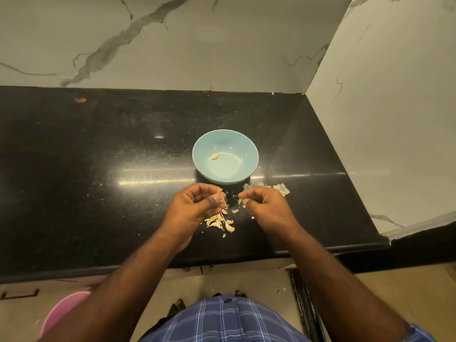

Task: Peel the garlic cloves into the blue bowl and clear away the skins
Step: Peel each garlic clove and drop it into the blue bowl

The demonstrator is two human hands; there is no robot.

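Blue checked clothing (222, 322) fills the lower edge of the view, with a pink container (64, 309) on the floor to its left. Both forearms reach forward over the black counter (98, 156).

Left hand (195, 203): fingers curled, thumb and fingertips pinching a garlic clove (220, 193) with skin partly loose.

Right hand (264, 203): fingers curled, fingertips pinching a strip of skin (239, 200). The two hands are near each other but apart.

Blue bowl (246, 146): upright on the counter, just beyond the hands. One peeled clove (215, 156) lies inside, left of centre.

Unpeeled cloves (219, 223) lie in a small heap on the counter below the left hand. Loose skins (281, 188) lie on the counter beside the bowl's right front, just beyond the right hand.
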